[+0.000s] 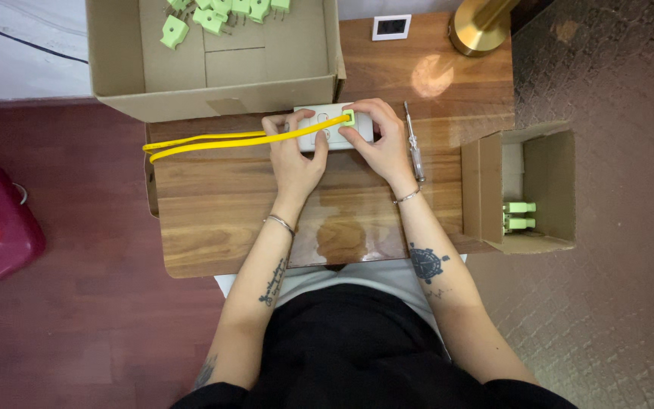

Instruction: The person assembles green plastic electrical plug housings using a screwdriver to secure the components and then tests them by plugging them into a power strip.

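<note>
Evidently my right hand [378, 144] pinches the small green plug [349, 117] against the white socket block [332, 130]; my left hand [294, 151] steadies it. Rigid, light plastic; the yellow cable [213, 141] flops, so I'd hold the plug body.

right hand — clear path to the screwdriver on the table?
Probably yes. The screwdriver lies on the wooden table just beside the right hand, with nothing between them. But that hand is busy on the green plug at the white socket block, so it would have to let go.
</note>
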